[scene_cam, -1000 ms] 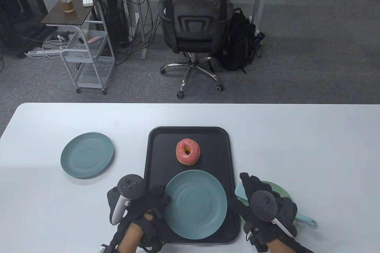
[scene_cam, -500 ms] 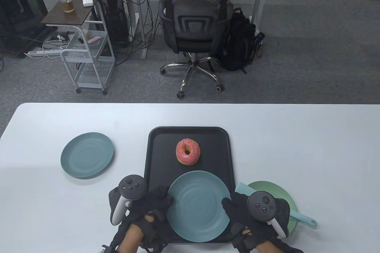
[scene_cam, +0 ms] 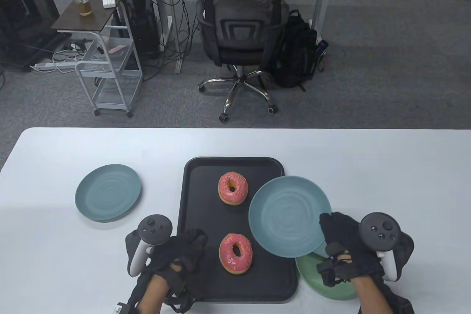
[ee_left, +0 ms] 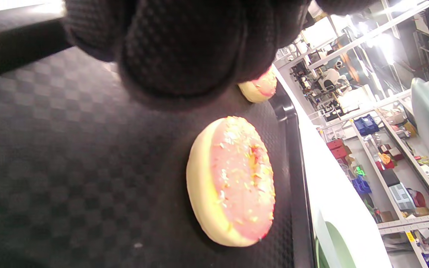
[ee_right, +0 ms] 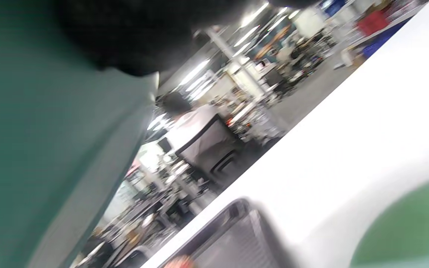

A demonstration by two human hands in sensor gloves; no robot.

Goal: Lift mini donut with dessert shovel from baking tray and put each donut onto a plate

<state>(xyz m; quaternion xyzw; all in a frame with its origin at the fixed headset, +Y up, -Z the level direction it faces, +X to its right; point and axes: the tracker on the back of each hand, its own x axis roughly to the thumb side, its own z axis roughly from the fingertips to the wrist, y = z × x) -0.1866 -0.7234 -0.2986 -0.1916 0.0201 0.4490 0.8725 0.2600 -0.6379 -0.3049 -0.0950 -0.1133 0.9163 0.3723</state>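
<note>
The white tabletop (scene_cam: 386,166) carries a black baking tray (scene_cam: 191,196) lying lengthwise away from the person, flanked by plates so that each donut has a landing spot close by. The right hand (scene_cam: 347,251) lifts a blue-grey plate (scene_cam: 290,214) by its near rim, tilted above the tray's right edge and a green plate (scene_cam: 323,284) lying beneath; I judge it is being carried clear so the tray is open for scooping. Its fingers (scene_cam: 331,223) curl over the rim, pinching it, though the right wrist view is too blurred to show the thumb. Another blue-grey plate (scene_cam: 107,198) lies well to the left of the left hand (scene_cam: 176,255), which rests at the tray's near left edge, probably steadying it; its fingers (scene_cam: 193,242) look loosely bent and hold nothing. One pink sprinkled donut (scene_cam: 236,253) lies on the tray just right of those fingers, a second donut (scene_cam: 233,187) farther up the tray. The dessert shovel is not visible.
</note>
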